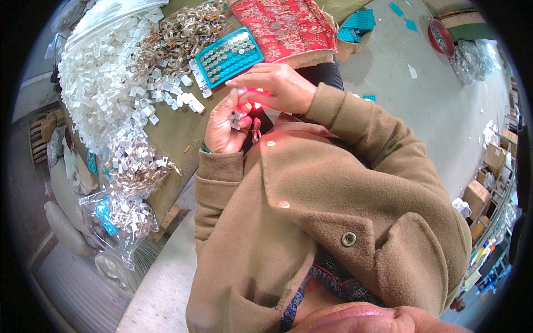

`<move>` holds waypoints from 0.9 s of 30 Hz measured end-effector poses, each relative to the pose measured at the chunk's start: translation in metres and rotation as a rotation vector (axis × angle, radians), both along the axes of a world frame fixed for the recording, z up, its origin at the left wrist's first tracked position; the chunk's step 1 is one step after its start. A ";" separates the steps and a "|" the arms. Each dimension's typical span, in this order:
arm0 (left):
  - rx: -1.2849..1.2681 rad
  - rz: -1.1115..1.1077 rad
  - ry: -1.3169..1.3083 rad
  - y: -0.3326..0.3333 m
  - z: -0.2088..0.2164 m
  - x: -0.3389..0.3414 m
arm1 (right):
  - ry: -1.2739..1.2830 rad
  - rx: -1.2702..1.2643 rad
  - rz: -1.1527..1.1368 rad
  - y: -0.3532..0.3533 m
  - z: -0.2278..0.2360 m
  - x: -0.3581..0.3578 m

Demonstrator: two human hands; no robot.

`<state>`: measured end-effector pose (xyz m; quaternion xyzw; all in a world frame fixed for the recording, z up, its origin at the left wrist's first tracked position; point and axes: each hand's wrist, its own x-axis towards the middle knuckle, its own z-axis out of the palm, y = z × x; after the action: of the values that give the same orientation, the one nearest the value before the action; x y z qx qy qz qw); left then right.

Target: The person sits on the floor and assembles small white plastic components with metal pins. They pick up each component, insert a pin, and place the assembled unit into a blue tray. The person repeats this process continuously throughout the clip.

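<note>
My left hand is closed around a few small white plastic pieces in front of my chest. Over it, my right hand bends in from the right, its fingertips closed near the left thumb; what they pinch is hidden. A bright red glow shines between the two hands and tints the fingers. Just beyond them lies a teal tray with rows of small round silvery discs. Loose white plastic pieces lie on the table to the left of the tray.
A big heap of clear-white plastic pieces covers the table's left. Behind the tray lie a pile of brownish ring-like parts and red flowered cloth. A clear bag of small parts sits at the near left edge. A red basin stands on the floor.
</note>
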<state>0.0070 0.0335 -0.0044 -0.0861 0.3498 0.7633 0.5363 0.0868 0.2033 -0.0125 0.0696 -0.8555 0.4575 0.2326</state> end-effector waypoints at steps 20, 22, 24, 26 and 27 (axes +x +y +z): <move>-0.153 -0.062 0.295 0.020 -0.004 -0.002 | -0.157 0.294 -0.527 0.079 -0.018 -0.020; -0.109 -0.064 0.266 0.020 -0.003 -0.003 | -0.117 0.087 -0.560 0.078 -0.015 -0.020; -0.124 -0.042 0.192 0.019 -0.002 -0.003 | -0.254 -0.243 -0.524 0.078 -0.011 -0.016; -0.099 0.020 0.170 0.020 -0.003 -0.002 | -0.252 -0.505 -0.355 0.072 -0.006 -0.016; -0.052 -0.001 0.134 0.020 -0.003 -0.004 | -0.217 -0.647 -0.260 0.067 -0.004 -0.014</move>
<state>0.0027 0.0534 -0.0070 -0.0488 0.4047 0.7576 0.5098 0.0724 0.2703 -0.0162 -0.1658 -0.6877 0.6760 0.2065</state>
